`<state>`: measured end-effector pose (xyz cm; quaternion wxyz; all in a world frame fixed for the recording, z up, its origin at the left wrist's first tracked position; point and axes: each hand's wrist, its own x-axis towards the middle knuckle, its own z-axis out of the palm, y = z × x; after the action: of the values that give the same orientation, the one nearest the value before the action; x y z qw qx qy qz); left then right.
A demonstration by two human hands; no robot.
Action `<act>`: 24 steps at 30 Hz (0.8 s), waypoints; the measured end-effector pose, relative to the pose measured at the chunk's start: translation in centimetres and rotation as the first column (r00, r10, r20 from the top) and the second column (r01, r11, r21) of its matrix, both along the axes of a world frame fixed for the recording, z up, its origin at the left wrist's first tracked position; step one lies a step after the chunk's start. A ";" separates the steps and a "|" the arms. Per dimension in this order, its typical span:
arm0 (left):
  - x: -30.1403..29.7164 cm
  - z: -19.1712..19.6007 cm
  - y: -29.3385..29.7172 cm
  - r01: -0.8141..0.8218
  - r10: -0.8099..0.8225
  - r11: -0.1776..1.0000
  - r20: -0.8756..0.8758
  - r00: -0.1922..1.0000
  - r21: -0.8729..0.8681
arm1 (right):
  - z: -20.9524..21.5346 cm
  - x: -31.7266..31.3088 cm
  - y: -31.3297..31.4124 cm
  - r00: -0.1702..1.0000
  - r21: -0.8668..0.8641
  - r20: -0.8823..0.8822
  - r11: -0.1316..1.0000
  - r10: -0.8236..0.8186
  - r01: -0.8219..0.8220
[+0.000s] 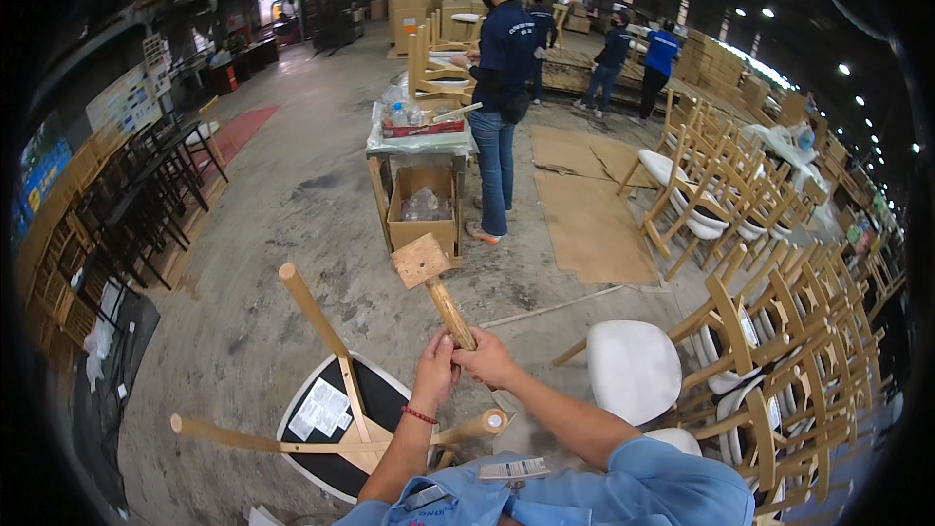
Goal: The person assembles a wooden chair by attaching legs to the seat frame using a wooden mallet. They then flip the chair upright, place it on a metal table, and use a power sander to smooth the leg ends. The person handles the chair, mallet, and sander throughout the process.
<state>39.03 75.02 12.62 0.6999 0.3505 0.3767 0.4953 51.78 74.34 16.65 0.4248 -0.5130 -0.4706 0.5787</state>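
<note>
A wooden mallet [421,261] with a block head is held up in front of me, its handle slanting down to my hands. My right hand [487,358] is wrapped round the lower end of the handle. My left hand [435,370], with a red bead bracelet at the wrist, is closed against the right hand at the handle's end; its fingertips are partly hidden. Below and to the left, an upturned chair [362,399] shows the black underside of its seat, with a white label and light wooden legs pointing outward. Neither hand touches it.
To the right stand many stacked wooden chairs [769,351] with a white-seated chair [633,370] nearest me. Ahead, a person [502,68] works at a bench [429,141] with a cardboard box [424,224] beneath. Black stools [136,205] line the left; cardboard sheets [594,224] cover the floor.
</note>
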 end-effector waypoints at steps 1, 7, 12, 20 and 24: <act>-0.8 -0.2 0.3 0.037 -0.033 0.998 -0.076 0.997 0.049 | 0.5 -0.2 0.3 1.000 -0.023 -0.001 1.000 -0.007 0.007; -3.8 1.2 0.9 0.074 0.062 0.897 -0.289 0.955 0.436 | 3.7 -1.2 1.8 0.967 -0.208 -0.242 0.978 -0.076 0.024; -5.5 0.6 1.0 -0.110 0.213 0.892 -0.193 0.958 0.439 | 2.9 -3.4 3.5 0.928 -0.255 -0.367 0.966 -0.055 -0.043; -10.8 2.5 3.5 -0.370 0.658 0.724 -0.424 0.622 0.582 | 1.8 -4.8 5.5 0.994 -0.232 -0.095 0.972 -0.060 0.037; -20.7 6.4 8.5 -0.421 0.861 0.502 -0.395 0.319 0.755 | 7.6 -4.3 6.4 0.979 0.072 -0.187 0.995 0.084 -0.072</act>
<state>18.36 83.56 19.02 0.0806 0.5013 0.5854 0.6321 47.48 80.76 24.24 0.4612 -0.4225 -0.4662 0.6257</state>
